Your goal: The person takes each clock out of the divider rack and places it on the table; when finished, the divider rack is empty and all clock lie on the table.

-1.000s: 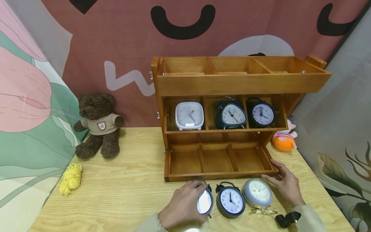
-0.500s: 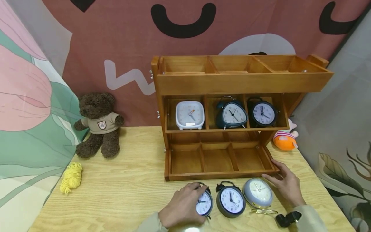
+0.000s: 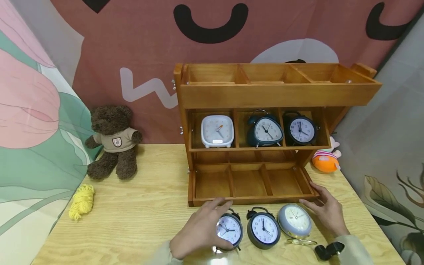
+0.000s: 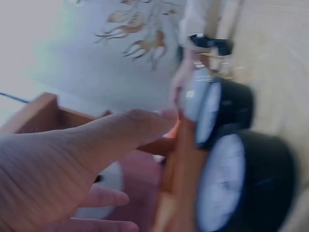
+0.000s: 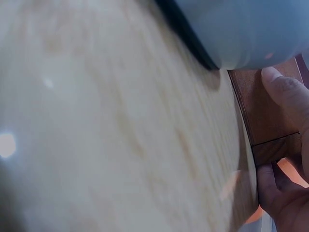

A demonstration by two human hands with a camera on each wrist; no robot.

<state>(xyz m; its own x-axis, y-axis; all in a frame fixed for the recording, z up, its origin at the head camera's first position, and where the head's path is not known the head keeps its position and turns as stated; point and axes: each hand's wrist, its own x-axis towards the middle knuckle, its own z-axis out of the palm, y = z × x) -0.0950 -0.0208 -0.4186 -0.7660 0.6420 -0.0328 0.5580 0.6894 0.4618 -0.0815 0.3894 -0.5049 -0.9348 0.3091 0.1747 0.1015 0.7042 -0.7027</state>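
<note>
My left hand (image 3: 200, 229) hovers over the left side of a black twin-bell alarm clock (image 3: 230, 230), thumb and fingers spread and apart from it. In the left wrist view this hand (image 4: 63, 162) shows straight fingers around nothing, with the blurred clock (image 4: 223, 181) beside it. A second black alarm clock (image 3: 264, 229) and a grey-blue round clock (image 3: 294, 220) with gold metal parts lie to the right. My right hand (image 3: 327, 210) grips the front right corner of the wooden shelf (image 3: 255, 200); its thumb (image 5: 286, 91) lies on the front board.
The shelf's middle tier holds a white square clock (image 3: 217, 131), a dark green triangular clock (image 3: 267, 130) and a dark round clock (image 3: 301, 130). A teddy bear (image 3: 114, 141) and yellow yarn (image 3: 81, 202) are at left. An orange plush toy (image 3: 326, 161) sits behind the shelf's right side.
My left hand has let go of the left black clock and drawn off to the left with fingers spreading, baring more of its face. My right hand stays at the shelf corner.
</note>
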